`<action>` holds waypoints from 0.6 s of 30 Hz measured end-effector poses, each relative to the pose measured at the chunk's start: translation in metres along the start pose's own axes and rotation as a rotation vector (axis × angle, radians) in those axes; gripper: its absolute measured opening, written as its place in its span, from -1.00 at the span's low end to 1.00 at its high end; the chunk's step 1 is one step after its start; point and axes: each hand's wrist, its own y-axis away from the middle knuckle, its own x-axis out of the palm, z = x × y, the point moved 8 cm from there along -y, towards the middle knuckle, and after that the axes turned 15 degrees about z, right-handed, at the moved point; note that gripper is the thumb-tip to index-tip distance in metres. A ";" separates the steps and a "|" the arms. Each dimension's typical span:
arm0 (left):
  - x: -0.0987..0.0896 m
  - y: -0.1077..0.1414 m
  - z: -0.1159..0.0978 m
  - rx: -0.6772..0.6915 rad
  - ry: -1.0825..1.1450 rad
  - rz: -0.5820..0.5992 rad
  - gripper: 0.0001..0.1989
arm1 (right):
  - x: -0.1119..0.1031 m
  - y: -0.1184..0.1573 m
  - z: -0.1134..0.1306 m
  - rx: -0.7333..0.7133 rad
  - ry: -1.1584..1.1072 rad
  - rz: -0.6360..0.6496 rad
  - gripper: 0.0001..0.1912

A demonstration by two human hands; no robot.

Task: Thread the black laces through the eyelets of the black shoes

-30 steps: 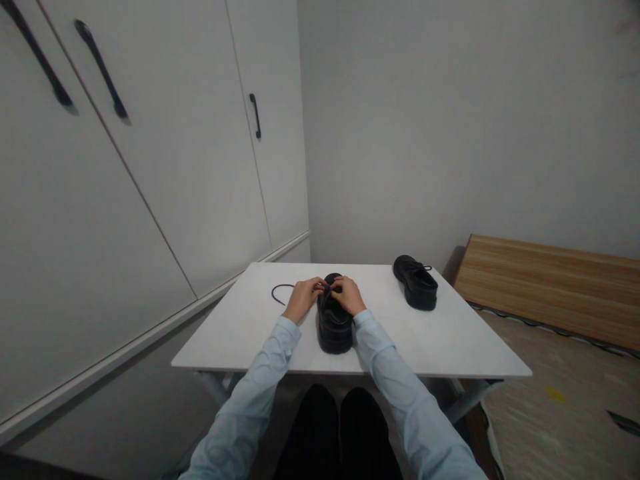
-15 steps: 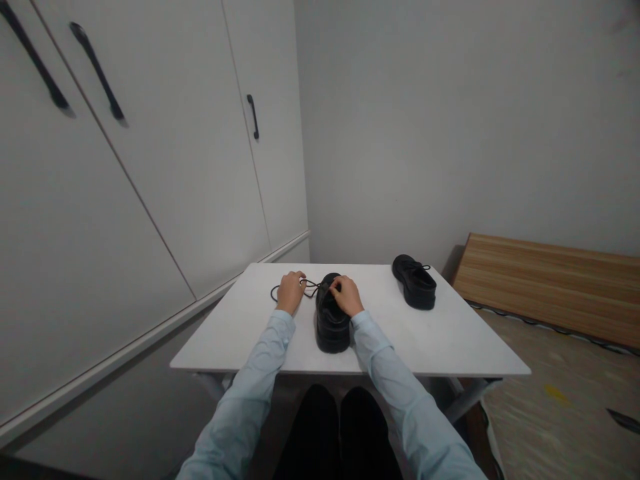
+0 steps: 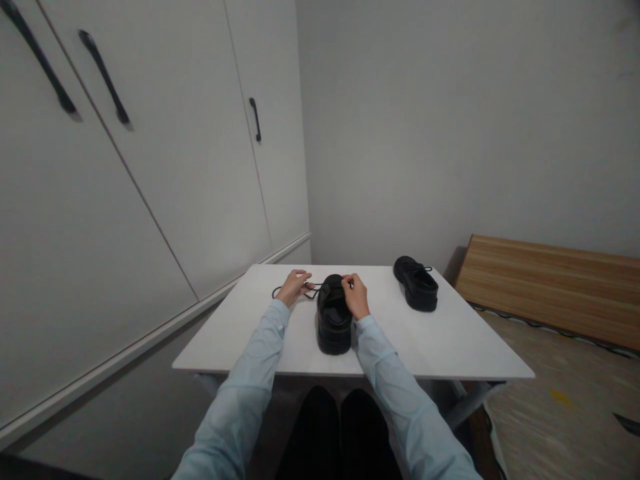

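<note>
Since the frame half a second earlier, the right hand (image 3: 356,297) shifts outward from the middle of the near shoe (image 3: 334,333) to its right edge. That shoe stands upright between the hands, heel toward the person, presumably so both sides of the lacing stay reachable. Right fingertips appear pinched on the lace (image 3: 274,291); whether the left hand (image 3: 294,289) grips it or merely guides it cannot be told. Just personward of the grip, the shoe's opening is too dark to read inside. Well right of the grip, a second shoe (image 3: 421,295) rests on the white table (image 3: 230,340).
</note>
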 end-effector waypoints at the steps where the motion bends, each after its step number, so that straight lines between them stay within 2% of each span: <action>1: 0.001 0.000 0.000 -0.027 -0.042 0.015 -0.68 | -0.003 0.000 0.001 -0.005 -0.019 -0.013 -0.92; 4: 0.005 0.000 -0.001 -0.104 -0.224 0.072 -0.60 | -0.012 0.001 0.006 -0.028 -0.037 -0.024 -0.89; 7: 0.007 -0.001 -0.007 -0.128 -0.473 0.084 -0.75 | -0.021 0.000 0.011 -0.044 -0.035 -0.027 -0.86; 10: 0.009 -0.002 -0.019 -0.066 -0.599 0.076 -0.86 | -0.033 -0.001 0.010 -0.036 -0.059 -0.034 -0.83; 18: 0.025 0.008 -0.042 0.162 -0.736 0.189 -0.81 | -0.075 -0.003 0.006 -0.015 -0.188 -0.050 -0.73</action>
